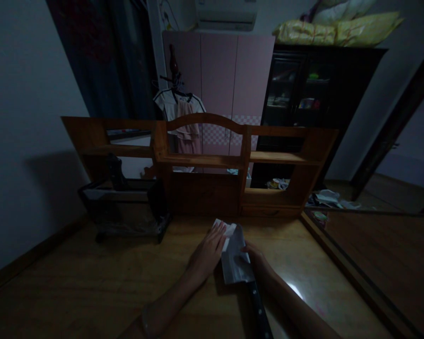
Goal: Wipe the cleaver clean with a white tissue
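A cleaver [237, 263] with a broad grey blade and a black riveted handle [257, 306] lies aslant in front of me, its handle toward me. My left hand [207, 252] lies over a white piece [229, 230] that looks like folded tissue or cloth, at the blade's far left end. That hand's fingers are close together on the white piece, and part of it is hidden beneath them. On the blade's right side, my right hand [257, 259] grips the edge with its fingertips, thumb side partly hidden. Nobody's hand is on the handle.
The wooden desktop [155, 282] lies under my arms. A wooden shelf unit [205, 162] stands along its back. At left is a black-framed knife block [123, 207] or similar holder with a black handle sticking up. Wardrobes [219, 80] stand beyond.
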`<state>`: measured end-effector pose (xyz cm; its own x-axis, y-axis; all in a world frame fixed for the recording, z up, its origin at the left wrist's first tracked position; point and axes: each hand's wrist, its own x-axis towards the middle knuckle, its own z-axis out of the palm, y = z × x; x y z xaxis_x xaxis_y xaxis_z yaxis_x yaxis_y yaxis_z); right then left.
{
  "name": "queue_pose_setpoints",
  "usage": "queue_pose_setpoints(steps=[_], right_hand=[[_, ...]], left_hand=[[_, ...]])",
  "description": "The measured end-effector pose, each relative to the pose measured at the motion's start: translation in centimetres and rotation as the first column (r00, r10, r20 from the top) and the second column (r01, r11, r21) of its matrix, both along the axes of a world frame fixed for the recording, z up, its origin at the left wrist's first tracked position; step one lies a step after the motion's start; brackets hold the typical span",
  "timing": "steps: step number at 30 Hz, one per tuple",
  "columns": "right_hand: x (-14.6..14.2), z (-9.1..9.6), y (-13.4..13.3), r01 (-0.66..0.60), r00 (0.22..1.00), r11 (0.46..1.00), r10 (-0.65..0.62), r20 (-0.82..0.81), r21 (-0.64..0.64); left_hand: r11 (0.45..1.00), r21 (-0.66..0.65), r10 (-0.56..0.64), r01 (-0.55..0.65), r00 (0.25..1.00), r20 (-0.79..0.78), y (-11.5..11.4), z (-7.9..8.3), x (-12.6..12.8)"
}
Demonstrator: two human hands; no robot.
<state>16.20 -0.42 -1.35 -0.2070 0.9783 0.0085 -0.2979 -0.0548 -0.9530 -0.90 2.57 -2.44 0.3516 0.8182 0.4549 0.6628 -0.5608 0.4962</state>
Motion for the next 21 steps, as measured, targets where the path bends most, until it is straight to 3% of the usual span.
queue_pose_setpoints(steps=[9,17,21], right_hand=[[-0.1,-0.5,-0.1,0.014,0.999,1.0,-0.015,-0.04,-0.027],[0.4,-0.9,-0.1,-0.046,0.994,0.986,0.029,-0.107,-0.159],[0.6,-0.8,-0.2,-0.061,0.991,0.984,0.039,-0.131,-0.167]], left_hand=[[0.999,-0.044,0.024,-0.022,0.998,0.053,0.1,-0.8,-0.3],[0.999,-0.034,-0.009,0.009,1.0,-0.01,0.0,-1.4,-0.2],[1.0,-0.028,-0.012,0.01,0.999,-0.051,0.0,-1.7,-0.2]])
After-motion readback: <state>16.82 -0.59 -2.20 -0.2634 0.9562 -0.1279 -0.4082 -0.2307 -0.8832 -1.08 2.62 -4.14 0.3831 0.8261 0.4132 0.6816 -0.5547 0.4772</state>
